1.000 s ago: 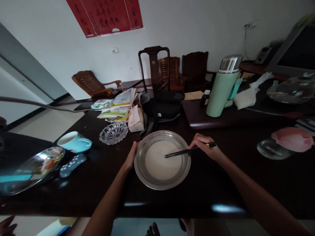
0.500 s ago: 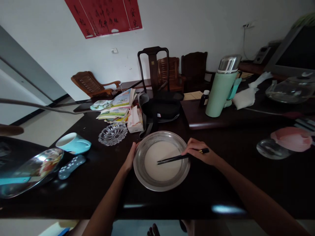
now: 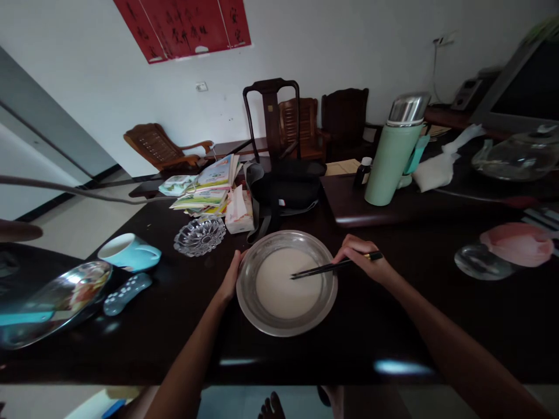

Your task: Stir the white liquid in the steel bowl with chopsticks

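Note:
A round metal bowl (image 3: 248, 308) of milky white liquid (image 3: 283, 294) stands on the dark table in front of me. My left hand (image 3: 233, 274) grips the bowl's left rim, fingers partly hidden behind it. In my right hand (image 3: 360, 256), at the right rim, is a pair of black chopsticks (image 3: 321, 269) with gold bands near the top. They slant down to the left, tips at the liquid near the bowl's middle.
Left of the bowl are a glass dish (image 3: 200, 236), a blue mug (image 3: 130, 252), a grey-blue dotted object (image 3: 127, 294) and a metal basin (image 3: 56, 326). Behind it lie a tissue pack (image 3: 240, 212) and a black bag (image 3: 288, 189). A green thermos (image 3: 393, 160) stands at the right.
My right hand has moved slightly right, away from the bowl's middle, and the chopstick tips have shifted right and a little up. My left hand keeps its place on the rim.

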The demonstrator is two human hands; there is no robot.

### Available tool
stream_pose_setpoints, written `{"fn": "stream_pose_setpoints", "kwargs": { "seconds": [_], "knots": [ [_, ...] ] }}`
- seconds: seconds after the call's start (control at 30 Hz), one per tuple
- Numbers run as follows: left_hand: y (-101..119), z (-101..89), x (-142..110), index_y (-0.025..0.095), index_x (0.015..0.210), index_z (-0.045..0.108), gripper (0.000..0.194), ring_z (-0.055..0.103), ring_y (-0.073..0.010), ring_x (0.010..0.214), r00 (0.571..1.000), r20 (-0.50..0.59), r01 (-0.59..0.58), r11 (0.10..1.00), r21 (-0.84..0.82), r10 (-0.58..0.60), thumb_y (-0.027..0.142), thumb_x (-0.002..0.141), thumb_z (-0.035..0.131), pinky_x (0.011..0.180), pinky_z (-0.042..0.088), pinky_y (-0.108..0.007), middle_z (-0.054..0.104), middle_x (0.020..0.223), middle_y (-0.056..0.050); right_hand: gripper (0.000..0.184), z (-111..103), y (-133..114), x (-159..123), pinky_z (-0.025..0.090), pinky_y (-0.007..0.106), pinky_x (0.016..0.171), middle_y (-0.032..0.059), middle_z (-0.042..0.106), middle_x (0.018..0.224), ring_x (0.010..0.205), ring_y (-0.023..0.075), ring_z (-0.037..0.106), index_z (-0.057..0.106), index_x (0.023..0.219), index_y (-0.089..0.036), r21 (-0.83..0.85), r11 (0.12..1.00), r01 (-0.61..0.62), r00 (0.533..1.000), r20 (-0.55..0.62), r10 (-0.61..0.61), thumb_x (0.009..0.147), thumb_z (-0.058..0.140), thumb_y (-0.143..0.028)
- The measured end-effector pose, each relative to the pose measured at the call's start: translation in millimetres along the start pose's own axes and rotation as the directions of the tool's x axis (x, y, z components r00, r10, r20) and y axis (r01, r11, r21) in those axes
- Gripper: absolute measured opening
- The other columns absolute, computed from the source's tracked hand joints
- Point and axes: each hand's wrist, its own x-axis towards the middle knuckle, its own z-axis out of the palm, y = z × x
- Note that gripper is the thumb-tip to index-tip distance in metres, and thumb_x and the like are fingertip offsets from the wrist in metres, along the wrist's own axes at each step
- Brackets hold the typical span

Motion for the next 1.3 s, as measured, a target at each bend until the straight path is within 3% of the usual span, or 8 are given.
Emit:
{"fn": "stream_pose_setpoints", "kwargs": {
  "seconds": [0.17, 0.37, 0.5, 0.7, 0.87, 1.03, 1.2, 1.3],
  "knots": [
    [2.7, 2.4, -1.0, 0.018, 0.115, 0.062, 0.065, 0.049, -0.0313, 0.115, 1.0, -0.008, -0.001, 1.0, 0.014, 0.001, 0.068, 0.077, 0.047, 0.098, 0.034, -0.038, 0.065, 0.11, -0.008, 0.027, 2.2, -1.5, -0.6, 0.046, 0.03, 0.07, 0.0054, 0.065, 0.078, 0.076, 0.0165, 0.057, 0.073, 0.085, -0.021, 0.013, 1.0, 0.001, 0.994, 0.109, -0.003, 0.09, 0.048, -0.03],
    [3.1, 3.1, -1.4, 0.018, 0.114, 0.063, 0.066, 0.049, -0.0314, 0.115, 1.0, -0.013, 0.002, 1.0, 0.013, -0.002, 0.069, 0.076, 0.047, 0.097, 0.036, -0.038, 0.065, 0.109, -0.008, 0.034, -0.7, 0.3, -0.1, 0.045, 0.031, 0.068, 0.0047, 0.066, 0.073, 0.07, 0.0161, 0.057, 0.072, 0.077, -0.021, 0.005, 1.0, -0.026, 1.0, -0.013, 0.026, 0.093, 0.043, -0.032],
    [2.4, 2.7, -1.0, 0.017, 0.114, 0.063, 0.065, 0.049, -0.0317, 0.115, 1.0, 0.005, -0.011, 1.0, 0.01, 0.01, 0.068, 0.077, 0.047, 0.097, 0.037, -0.038, 0.065, 0.109, -0.008, 0.028, 2.6, 0.5, -0.5, 0.046, 0.03, 0.069, 0.0049, 0.068, 0.077, 0.075, 0.0164, 0.058, 0.073, 0.085, -0.021, 0.03, 0.999, 0.018, 0.992, 0.127, -0.021, 0.092, 0.046, -0.029],
    [1.8, 1.0, -0.7, 0.018, 0.115, 0.062, 0.064, 0.049, -0.031, 0.115, 1.0, 0.023, -0.018, 1.0, 0.01, 0.017, 0.068, 0.078, 0.047, 0.097, 0.037, -0.038, 0.065, 0.109, -0.007, 0.034, -2.2, 0.4, 0.1, 0.045, 0.03, 0.068, 0.0049, 0.066, 0.073, 0.07, 0.0158, 0.058, 0.071, 0.077, -0.02, 0.002, 0.999, -0.035, 0.999, -0.021, 0.035, 0.093, 0.044, -0.03],
    [1.9, 1.2, -1.3, 0.018, 0.117, 0.062, 0.065, 0.05, -0.0311, 0.114, 1.0, 0.005, 0.0, 1.0, 0.01, 0.0, 0.068, 0.078, 0.046, 0.096, 0.037, -0.038, 0.066, 0.108, -0.008, 0.028, 0.9, -0.2, 0.4, 0.046, 0.029, 0.069, 0.0055, 0.065, 0.078, 0.075, 0.0159, 0.058, 0.072, 0.082, -0.02, 0.03, 0.999, -0.011, 0.994, 0.113, 0.008, 0.091, 0.048, -0.03],
    [2.5, 2.6, -1.4, 0.018, 0.117, 0.062, 0.066, 0.049, -0.0313, 0.114, 1.0, 0.009, -0.011, 1.0, 0.011, 0.011, 0.068, 0.077, 0.046, 0.097, 0.036, -0.038, 0.065, 0.11, -0.008, 0.034, -2.7, -0.4, 1.4, 0.045, 0.031, 0.069, 0.0049, 0.066, 0.073, 0.071, 0.0165, 0.057, 0.072, 0.077, -0.02, 0.001, 1.0, -0.028, 1.0, -0.008, 0.028, 0.092, 0.044, -0.033],
    [2.2, 2.7, -0.5, 0.017, 0.117, 0.062, 0.068, 0.049, -0.0317, 0.115, 1.0, 0.003, -0.009, 1.0, 0.028, 0.009, 0.07, 0.076, 0.046, 0.097, 0.035, -0.038, 0.065, 0.111, -0.008, 0.031, -0.6, -0.4, 0.1, 0.046, 0.029, 0.069, 0.0052, 0.065, 0.077, 0.073, 0.0163, 0.058, 0.073, 0.083, -0.02, 0.037, 0.999, -0.012, 0.994, 0.108, 0.008, 0.092, 0.045, -0.031],
    [2.0, 2.5, -0.5, 0.018, 0.117, 0.061, 0.067, 0.049, -0.0316, 0.115, 1.0, 0.004, -0.012, 1.0, 0.029, 0.012, 0.07, 0.076, 0.046, 0.098, 0.035, -0.038, 0.065, 0.111, -0.008, 0.027, -0.8, 1.1, 0.6, 0.046, 0.03, 0.07, 0.0052, 0.064, 0.079, 0.075, 0.0163, 0.058, 0.073, 0.083, -0.021, -0.01, 1.0, -0.019, 0.998, 0.062, 0.019, 0.09, 0.048, -0.03]
  ]
}}
